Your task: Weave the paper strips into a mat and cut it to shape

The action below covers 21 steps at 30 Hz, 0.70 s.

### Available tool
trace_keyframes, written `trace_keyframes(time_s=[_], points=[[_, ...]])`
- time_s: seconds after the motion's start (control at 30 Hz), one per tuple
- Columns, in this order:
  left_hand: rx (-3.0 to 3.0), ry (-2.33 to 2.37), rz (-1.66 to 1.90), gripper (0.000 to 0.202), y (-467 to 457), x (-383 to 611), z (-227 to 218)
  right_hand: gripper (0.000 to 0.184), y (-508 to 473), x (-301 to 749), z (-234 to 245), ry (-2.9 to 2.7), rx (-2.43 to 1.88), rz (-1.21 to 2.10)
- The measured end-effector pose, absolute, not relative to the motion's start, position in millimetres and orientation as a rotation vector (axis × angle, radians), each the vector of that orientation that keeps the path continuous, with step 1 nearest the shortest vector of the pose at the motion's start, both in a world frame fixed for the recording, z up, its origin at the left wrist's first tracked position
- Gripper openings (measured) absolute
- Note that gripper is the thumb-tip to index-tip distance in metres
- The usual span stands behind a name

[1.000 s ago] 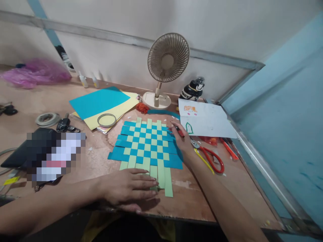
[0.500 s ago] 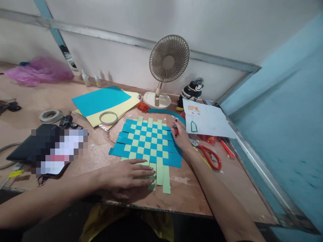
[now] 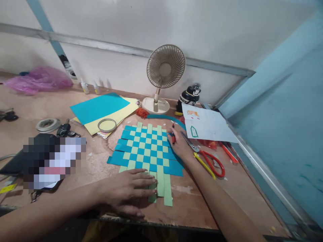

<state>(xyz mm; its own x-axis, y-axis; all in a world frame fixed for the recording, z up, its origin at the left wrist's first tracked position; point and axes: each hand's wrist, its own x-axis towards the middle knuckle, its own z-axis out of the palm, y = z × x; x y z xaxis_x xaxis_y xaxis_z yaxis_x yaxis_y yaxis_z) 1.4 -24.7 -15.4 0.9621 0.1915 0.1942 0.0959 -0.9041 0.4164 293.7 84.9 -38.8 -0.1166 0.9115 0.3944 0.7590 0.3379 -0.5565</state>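
Observation:
A woven mat of blue and pale green paper strips lies on the wooden desk. My left hand rests flat on the loose green strip ends at the mat's near edge, fingers stretched out. My right hand sits at the mat's right edge, fingers closed round a small red and black pen-like thing. Red-handled scissors lie just right of that hand.
A small desk fan stands at the back. Blue and yellow paper sheets, tape rolls, a white drawing sheet, a black bottle, keys and a pink bag surround the mat.
My right hand shifted slightly along the mat's right edge, still gripping the red thing. My left hand stayed on the green strips. The view moved a little.

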Motion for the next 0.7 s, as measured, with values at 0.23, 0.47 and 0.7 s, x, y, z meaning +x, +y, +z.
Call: trace_keyframes(time_s=[0.23, 0.47, 0.7], points=[[2.776, 0.791, 0.165, 0.081, -15.0, 9.4, -15.0, 0.033, 89.0, 274.5, -24.9, -1.362, -1.322, 0.618], [2.715, 1.226, 0.199, 0.090, 28.6, 42.6, -20.1, 0.032, 110.3, 255.9, -24.7, -1.317, -1.349, 0.736], [2.680, 1.326, 0.279, 0.085, 64.3, 54.8, -44.8, 0.027, 111.9, 235.5, -31.9, -1.368, -1.373, 0.780]])
